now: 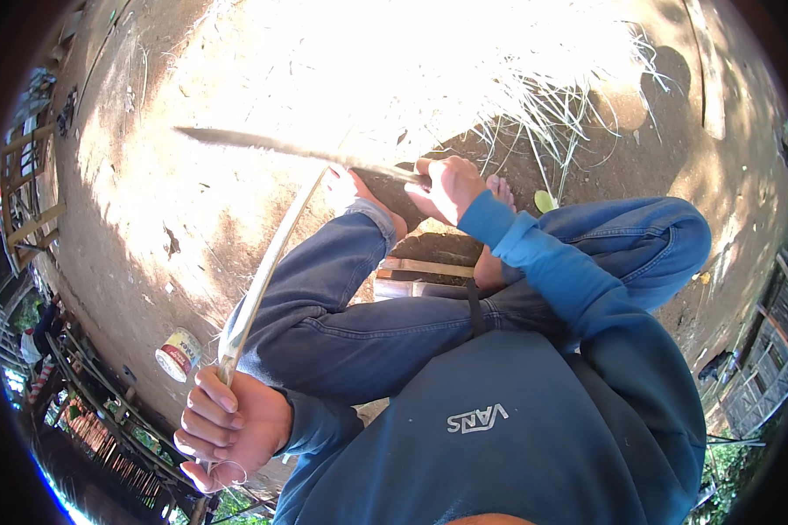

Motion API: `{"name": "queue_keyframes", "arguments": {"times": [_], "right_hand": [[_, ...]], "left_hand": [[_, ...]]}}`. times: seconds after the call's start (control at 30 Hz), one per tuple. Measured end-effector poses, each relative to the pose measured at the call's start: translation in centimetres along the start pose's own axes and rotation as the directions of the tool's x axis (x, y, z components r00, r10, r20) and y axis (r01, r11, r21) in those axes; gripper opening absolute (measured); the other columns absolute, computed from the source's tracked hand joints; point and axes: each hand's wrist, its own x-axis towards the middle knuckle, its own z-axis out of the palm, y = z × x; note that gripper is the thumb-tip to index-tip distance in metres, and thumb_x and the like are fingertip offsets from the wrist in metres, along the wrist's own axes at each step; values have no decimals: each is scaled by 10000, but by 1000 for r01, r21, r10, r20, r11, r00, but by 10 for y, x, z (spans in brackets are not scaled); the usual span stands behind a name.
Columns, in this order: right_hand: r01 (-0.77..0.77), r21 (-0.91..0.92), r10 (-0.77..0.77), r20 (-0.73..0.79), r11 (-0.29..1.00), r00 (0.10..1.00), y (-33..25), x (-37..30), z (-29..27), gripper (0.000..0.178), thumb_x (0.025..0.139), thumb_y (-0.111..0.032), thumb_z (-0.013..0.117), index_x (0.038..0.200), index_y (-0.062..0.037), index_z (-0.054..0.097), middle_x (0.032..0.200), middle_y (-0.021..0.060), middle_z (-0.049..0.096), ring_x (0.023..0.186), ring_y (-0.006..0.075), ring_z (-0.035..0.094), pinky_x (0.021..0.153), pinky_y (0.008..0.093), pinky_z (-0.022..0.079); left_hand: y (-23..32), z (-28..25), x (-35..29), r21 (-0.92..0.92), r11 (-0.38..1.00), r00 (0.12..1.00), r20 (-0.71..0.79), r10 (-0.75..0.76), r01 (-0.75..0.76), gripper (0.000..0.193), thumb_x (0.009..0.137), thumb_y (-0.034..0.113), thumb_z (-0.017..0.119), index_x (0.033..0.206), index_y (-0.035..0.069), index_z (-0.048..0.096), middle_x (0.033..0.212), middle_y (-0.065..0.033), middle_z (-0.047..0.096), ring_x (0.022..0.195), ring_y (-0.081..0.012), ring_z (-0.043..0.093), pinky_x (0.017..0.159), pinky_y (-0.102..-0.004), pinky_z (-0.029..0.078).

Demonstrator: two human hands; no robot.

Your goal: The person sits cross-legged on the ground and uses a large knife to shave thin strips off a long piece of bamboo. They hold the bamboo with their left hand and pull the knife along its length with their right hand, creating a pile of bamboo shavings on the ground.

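Note:
My right hand [451, 188] is closed around the handle of a long machete [271, 144], whose blade points left, edge-on above my bare feet. My left hand [232, 429], low on the left, is wrapped round the lower end of a long, thin bamboo strip [271, 254]. The strip curves up past my knee, and its far end meets the machete blade near the middle; whether the blade cuts into it I cannot tell. A thin curl of fibre hangs by my left thumb. My legs are bent in blue jeans [368, 341].
A heap of pale thin strips [552, 114] lies on the bright ground at the far right. Cut bamboo lengths [425, 290] show beneath my legs. A small printed tub [179, 353] stands left of my knee. Bamboo fencing [96, 437] edges the left side; a pole [707, 70] lies far right.

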Motion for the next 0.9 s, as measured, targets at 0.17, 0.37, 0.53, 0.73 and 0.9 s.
{"name": "queue_keyframes", "arguments": {"times": [0.17,0.37,0.53,0.73,0.9], "right_hand": [[-115,-62,117,42,991,992,4,10,3,256,784,-312,668,823,-61,636,660,121,640,662,318,646,633,411,506],[74,-142,-55,128,987,990,-23,-2,-7,260,816,-327,670,883,-78,640,660,120,637,661,307,658,634,416,511],[-56,-169,66,50,984,997,10,9,-2,267,832,-360,640,844,-94,623,650,119,622,648,310,643,614,429,502],[-183,-228,209,91,956,974,16,22,4,293,821,-391,626,866,-104,657,702,112,658,719,302,667,677,409,530],[-73,-214,90,73,974,993,18,15,4,316,815,-386,602,914,-90,655,745,138,671,760,319,664,714,415,527]], "left_hand": [[-1,-3,6,-14,999,999,-34,-38,38,420,841,332,497,508,187,286,442,47,247,433,-96,247,521,-275,288],[2,-2,5,6,1000,996,-94,10,-9,422,831,317,503,511,188,261,445,45,240,437,-98,234,528,-273,278],[-5,2,6,13,1000,998,-65,-13,14,435,837,324,506,511,189,252,445,46,233,436,-101,238,528,-273,282],[-4,2,4,29,1000,996,-85,2,0,425,846,327,494,517,186,263,451,48,242,442,-95,247,530,-276,289],[2,-2,2,72,997,997,-76,25,-20,418,847,323,486,525,190,256,457,49,231,446,-97,244,527,-280,280]]}}
